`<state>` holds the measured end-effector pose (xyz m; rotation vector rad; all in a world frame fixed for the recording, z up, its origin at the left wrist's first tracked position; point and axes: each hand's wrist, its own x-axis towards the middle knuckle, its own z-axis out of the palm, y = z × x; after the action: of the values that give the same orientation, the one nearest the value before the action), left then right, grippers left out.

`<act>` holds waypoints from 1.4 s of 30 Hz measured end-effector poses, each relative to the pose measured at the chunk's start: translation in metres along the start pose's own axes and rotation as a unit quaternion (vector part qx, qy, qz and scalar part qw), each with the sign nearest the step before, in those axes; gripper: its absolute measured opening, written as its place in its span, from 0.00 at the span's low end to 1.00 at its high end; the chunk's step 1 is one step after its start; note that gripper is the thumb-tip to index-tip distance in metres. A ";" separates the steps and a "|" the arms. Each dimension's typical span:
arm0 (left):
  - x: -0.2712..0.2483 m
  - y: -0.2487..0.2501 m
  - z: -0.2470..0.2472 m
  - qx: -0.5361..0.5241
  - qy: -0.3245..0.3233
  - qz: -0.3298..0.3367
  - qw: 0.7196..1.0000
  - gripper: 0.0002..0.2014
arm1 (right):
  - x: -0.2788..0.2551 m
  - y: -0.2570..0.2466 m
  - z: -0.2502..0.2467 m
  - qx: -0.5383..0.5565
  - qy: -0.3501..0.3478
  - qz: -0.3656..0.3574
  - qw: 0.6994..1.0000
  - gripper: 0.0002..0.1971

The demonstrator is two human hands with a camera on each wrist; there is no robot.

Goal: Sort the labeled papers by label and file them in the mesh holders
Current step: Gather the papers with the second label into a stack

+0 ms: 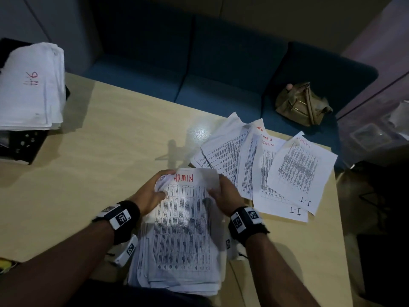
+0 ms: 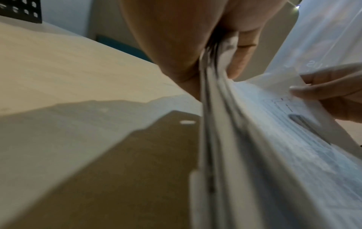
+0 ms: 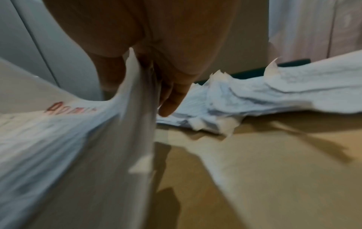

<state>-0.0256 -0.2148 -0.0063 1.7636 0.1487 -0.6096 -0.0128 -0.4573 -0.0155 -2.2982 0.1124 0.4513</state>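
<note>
Both hands (image 1: 152, 191) grip lengthwise stack (image 1: 183, 235).

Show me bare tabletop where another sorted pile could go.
Bare light wooden tabletop lies between the black mesh holder stuffed with white papers at far left and the hand-held ADMIN-topped stack. Crowded: right side, under the fanned ADMIN and I.T sheets.
</note>
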 end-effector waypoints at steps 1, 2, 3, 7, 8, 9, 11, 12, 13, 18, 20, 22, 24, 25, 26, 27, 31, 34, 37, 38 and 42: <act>0.001 0.000 -0.001 0.004 0.002 -0.003 1.000 0.36 | 0.002 0.006 -0.012 -0.007 0.021 -0.015 1.000 0.21; 0.003 0.000 -0.001 0.013 0.000 -0.005 1.000 0.38 | 0.005 0.016 -0.025 -0.020 0.068 -0.023 0.997 0.21; 0.003 0.001 -0.003 0.021 -0.003 -0.009 1.000 0.40 | 0.009 0.027 -0.038 -0.040 0.126 -0.015 0.991 0.21; 0.010 0.000 -0.005 0.042 -0.025 -0.023 0.999 0.42 | 0.012 0.081 -0.079 -0.140 0.221 0.163 0.951 0.28; 0.012 0.000 -0.005 0.045 -0.029 -0.021 0.998 0.41 | 0.010 0.096 -0.082 -0.157 0.193 0.198 0.948 0.32; 0.015 -0.001 -0.004 0.049 -0.030 -0.022 0.998 0.40 | 0.008 0.108 -0.082 -0.167 0.155 0.211 0.951 0.35; 0.018 0.000 -0.002 0.058 -0.028 -0.024 0.998 0.35 | 0.001 0.120 -0.073 -0.193 0.083 0.203 0.956 0.37; 0.020 0.001 -0.001 0.062 -0.028 -0.023 0.997 0.31 | -0.002 0.121 -0.067 -0.208 0.069 0.187 0.958 0.36; 0.021 0.001 0.001 0.067 -0.028 -0.019 0.997 0.27 | -0.005 0.120 -0.062 -0.229 0.070 0.166 0.957 0.33; 0.024 -0.008 0.002 0.099 -0.020 -0.016 0.995 0.31 | -0.023 0.100 -0.045 -0.176 0.120 0.104 0.972 0.11; 0.022 -0.013 0.004 0.093 -0.015 -0.011 0.996 0.40 | -0.029 0.103 -0.048 -0.104 0.133 0.136 0.976 0.10; 0.018 -0.018 0.006 0.088 -0.007 -0.019 0.996 0.42 | -0.030 0.114 -0.061 -0.098 0.212 0.164 0.958 0.09; 0.015 -0.025 0.005 0.090 -0.006 -0.035 0.995 0.40 | -0.030 0.129 -0.078 -0.103 0.297 0.225 0.922 0.16; 0.015 -0.031 0.004 0.104 -0.006 -0.047 0.993 0.38 | -0.031 0.135 -0.085 -0.093 0.316 0.273 0.904 0.23; 0.013 -0.035 0.002 0.125 -0.011 -0.059 0.990 0.37 | -0.032 0.140 -0.092 -0.076 0.314 0.323 0.890 0.30; 0.013 -0.040 0.000 0.143 -0.018 -0.066 0.987 0.35 | -0.033 0.143 -0.097 -0.060 0.297 0.359 0.883 0.37; 0.009 -0.045 0.000 0.167 -0.019 -0.082 0.982 0.27 | -0.029 0.143 -0.105 0.013 0.245 0.355 0.902 0.47; 0.007 -0.039 0.002 0.174 -0.020 -0.092 0.980 0.23 | -0.028 0.139 -0.105 0.046 0.264 0.348 0.899 0.41; 0.005 -0.035 0.001 0.171 -0.020 -0.093 0.981 0.20 | -0.033 0.132 -0.107 0.041 0.286 0.328 0.899 0.23; 0.005 -0.033 0.002 0.166 -0.018 -0.091 0.982 0.20 | -0.035 0.130 -0.110 0.035 0.288 0.314 0.904 0.19; -0.001 -0.032 0.003 0.136 0.013 -0.092 0.986 0.15 | -0.045 0.118 -0.129 0.009 0.331 0.274 0.903 0.15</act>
<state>-0.0401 -0.2080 -0.0343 2.0363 0.2582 -0.7697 -0.0440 -0.6344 0.0016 -2.2858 1.1100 -0.0891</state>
